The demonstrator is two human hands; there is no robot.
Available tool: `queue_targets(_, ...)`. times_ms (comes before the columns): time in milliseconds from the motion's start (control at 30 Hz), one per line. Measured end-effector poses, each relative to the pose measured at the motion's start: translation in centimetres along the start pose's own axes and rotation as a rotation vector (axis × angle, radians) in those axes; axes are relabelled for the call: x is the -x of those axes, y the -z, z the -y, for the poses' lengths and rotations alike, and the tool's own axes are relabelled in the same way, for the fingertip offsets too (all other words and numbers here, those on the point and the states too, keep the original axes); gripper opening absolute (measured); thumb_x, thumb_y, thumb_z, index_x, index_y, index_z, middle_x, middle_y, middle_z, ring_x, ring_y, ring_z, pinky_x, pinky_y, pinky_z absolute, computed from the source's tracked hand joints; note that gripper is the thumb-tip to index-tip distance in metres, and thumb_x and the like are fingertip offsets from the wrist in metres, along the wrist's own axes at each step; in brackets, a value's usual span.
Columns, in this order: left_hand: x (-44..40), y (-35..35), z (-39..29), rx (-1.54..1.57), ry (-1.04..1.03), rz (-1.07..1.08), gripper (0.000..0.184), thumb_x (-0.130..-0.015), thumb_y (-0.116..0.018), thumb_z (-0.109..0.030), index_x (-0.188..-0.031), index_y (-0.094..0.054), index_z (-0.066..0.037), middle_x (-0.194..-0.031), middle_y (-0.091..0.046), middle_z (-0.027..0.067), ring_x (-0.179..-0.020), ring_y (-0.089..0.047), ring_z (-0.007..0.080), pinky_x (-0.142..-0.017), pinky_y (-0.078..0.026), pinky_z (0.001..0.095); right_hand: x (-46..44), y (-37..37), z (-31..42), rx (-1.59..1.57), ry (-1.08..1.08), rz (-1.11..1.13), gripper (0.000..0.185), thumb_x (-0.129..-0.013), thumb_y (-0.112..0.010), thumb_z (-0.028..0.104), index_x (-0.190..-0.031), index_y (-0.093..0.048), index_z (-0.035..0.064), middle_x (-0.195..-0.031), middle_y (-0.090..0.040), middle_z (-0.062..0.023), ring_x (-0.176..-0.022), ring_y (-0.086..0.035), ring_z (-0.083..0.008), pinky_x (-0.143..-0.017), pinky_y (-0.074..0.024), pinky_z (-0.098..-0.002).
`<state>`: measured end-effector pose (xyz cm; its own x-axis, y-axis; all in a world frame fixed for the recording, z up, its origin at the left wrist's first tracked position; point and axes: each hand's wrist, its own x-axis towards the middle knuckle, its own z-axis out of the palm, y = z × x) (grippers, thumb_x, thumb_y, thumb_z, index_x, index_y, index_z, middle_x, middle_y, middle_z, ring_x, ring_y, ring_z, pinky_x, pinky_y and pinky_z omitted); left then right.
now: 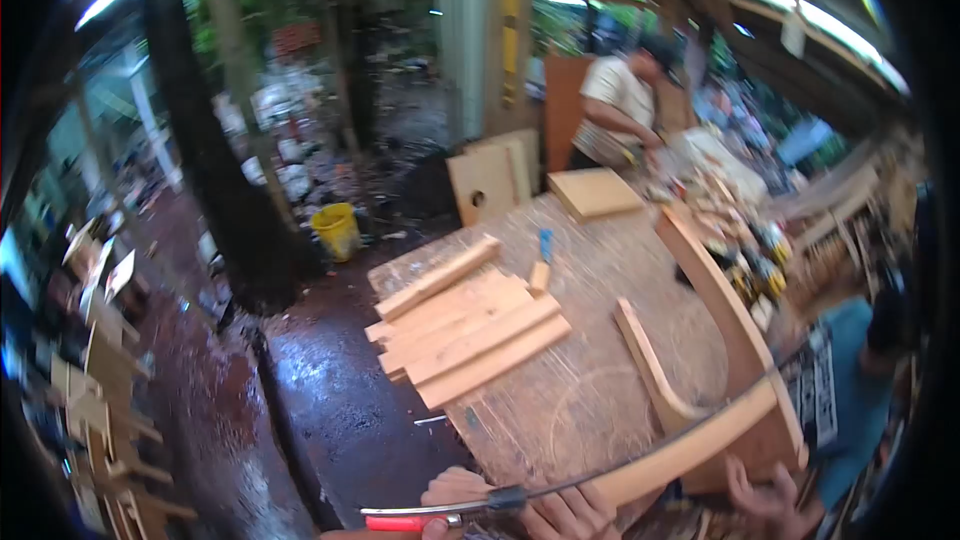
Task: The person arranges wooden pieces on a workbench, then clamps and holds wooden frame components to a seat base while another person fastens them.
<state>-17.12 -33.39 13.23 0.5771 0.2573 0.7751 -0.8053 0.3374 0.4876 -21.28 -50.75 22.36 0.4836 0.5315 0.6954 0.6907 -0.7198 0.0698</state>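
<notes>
Along the bottom edge, my left hand (458, 489) is closed around the end of a long metal bar with a red handle (408, 522) and a black sliding piece (507, 498); it looks like a bar clamp. Beside it, my right hand (570, 514) is wrapped over the near end of a curved wooden piece (690, 442), close under the bar. The bar runs along that piece toward a tall curved board (722, 305). A third hand (768, 496), fingers spread, is by the wood at right and seems to belong to the nearby co-worker.
The worktable (540, 420) carries stacked wooden strips (470, 325), a bent wooden piece (650, 360), a blue tool (545, 243) and a square board (597, 194). One person (615, 110) stands behind; another in teal (855, 380) is close at right. A yellow bucket (336, 231) sits on the floor.
</notes>
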Motion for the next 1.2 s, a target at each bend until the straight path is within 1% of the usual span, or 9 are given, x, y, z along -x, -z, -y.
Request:
queue_targets(133,-2.1,-0.3,-0.2,-0.082,0.074,0.079,0.03,-0.084,-0.049,-0.023,-0.064,-0.057,-0.002,-0.051,-0.058,0.0063,-0.041,-0.058,0.0213,-0.043,-0.046,0.0271,-0.1,-1.1,-1.1,-0.002,0.0,-0.028,0.019,-0.077,-0.065,0.017,-0.095,-0.071,0.0142,-0.085,-0.066,-0.0011,-0.082,-0.068,-0.0194,-0.078,-0.0547,-0.0297)
queue_targets(167,-2.9,-0.4,-0.2,-0.055,0.125,0.115,0.03,-0.084,-0.049,-0.023,-0.064,-0.057,-0.002,-0.051,-0.058,0.0063,-0.041,-0.058,0.0213,-0.043,-0.046,0.0271,-0.2,-0.7,-1.4,-0.016,0.02,-0.014,0.028,-0.077,-0.061,0.014,-0.103,-0.07,0.0079,-0.091,-0.065,-0.0066,-0.083,-0.065,-0.0212,-0.082,-0.0521,-0.0326)
queue_targets(233,-5.9,-0.1,0.8,0.085,-0.108,0.454,0.043,-0.086,-0.048,-0.032,-0.076,-0.065,0.007,-0.072,-0.068,0.0185,-0.069,-0.071,0.0326,-0.06,-0.058,0.0341,0.0,-0.9,-1.2,-0.015,-0.014,-0.054,0.027,-0.076,-0.063,0.015,-0.101,-0.069,0.0066,-0.089,-0.065,-0.0062,-0.083,-0.066,-0.0215,-0.082,-0.0524,-0.0327)
queue_targets(333,-6.2,2.3,3.3,0.023,-0.286,0.729,0.048,-0.088,-0.048,-0.034,-0.082,-0.066,0.009,-0.078,-0.069,0.0206,-0.076,-0.072,0.0337,-0.064,-0.059,0.0361,-0.4,-0.6,-1.4,-0.007,-0.04,-0.057,0.025,-0.076,-0.065,0.015,-0.099,-0.069,0.0061,-0.088,-0.065,-0.0062,-0.082,-0.066,-0.0216,-0.081,-0.0528,-0.0318)
queue_targets(433,-7.9,1.2,0.5,0.001,0.055,0.786,0.048,-0.09,-0.049,-0.035,-0.087,-0.067,0.01,-0.079,-0.069,0.0207,-0.078,-0.072,0.0343,-0.067,-0.06,0.0369,-0.6,-1.0,-1.9,-0.004,-0.043,-0.089,0.023,-0.076,-0.065,0.014,-0.097,-0.069,0.0062,-0.088,-0.065,-0.0064,-0.082,-0.065,-0.0213,-0.079,-0.0535,-0.0316)
queue_targets(600,-2.7,1.4,2.6,0.087,0.009,0.54,0.044,-0.088,-0.052,-0.034,-0.083,-0.067,0.007,-0.093,-0.069,0.0204,-0.084,-0.071,0.0319,-0.069,-0.059,0.0384,-0.6,-0.2,-2.2,-0.016,-0.037,-0.115,0.021,-0.075,-0.067,0.013,-0.095,-0.069,0.0058,-0.088,-0.066,-0.0085,-0.081,-0.066,-0.0218,-0.078,-0.0547,-0.0315)
queue_targets(767,-1.1,0.2,-0.2,-0.491,0.203,0.352,0.033,-0.086,-0.058,-0.036,-0.074,-0.059,-0.005,-0.112,-0.061,0.0238,-0.105,-0.059,0.028,-0.096,-0.047,0.0424,0.8,-1.1,-2.1,0.037,-0.071,-0.169,0.024,-0.075,-0.063,0.015,-0.096,-0.067,0.004,-0.091,-0.066,-0.0105,-0.086,-0.065,-0.0252,-0.083,-0.0542,-0.037)
queue_targets(1100,-1.4,1.0,0.3,0.111,0.421,0.533,0.03,-0.082,-0.06,-0.036,-0.08,-0.063,-0.007,-0.105,-0.063,0.0257,-0.101,-0.059,0.034,-0.09,-0.046,0.0492,2.2,-0.8,-1.0,0.051,-0.141,-0.22,0.015,-0.081,-0.066,0.016,-0.095,-0.071,0.0136,-0.107,-0.067,-0.0109,-0.102,-0.062,-0.0275,-0.096,-0.0473,-0.0452)
queue_targets(1200,-1.9,2.1,0.2,0.134,0.472,0.578,0.029,-0.081,-0.061,-0.036,-0.081,-0.065,-0.007,-0.103,-0.063,0.0262,-0.1,-0.059,0.0357,-0.088,-0.046,0.0513,3.9,0.3,-1.1,0.072,-0.376,-0.176,0.05,-0.067,-0.073,0.045,-0.105,-0.067,0.0128,-0.123,-0.057,-0.015,-0.121,-0.049,-0.0332,-0.105,-0.0317,-0.0559)
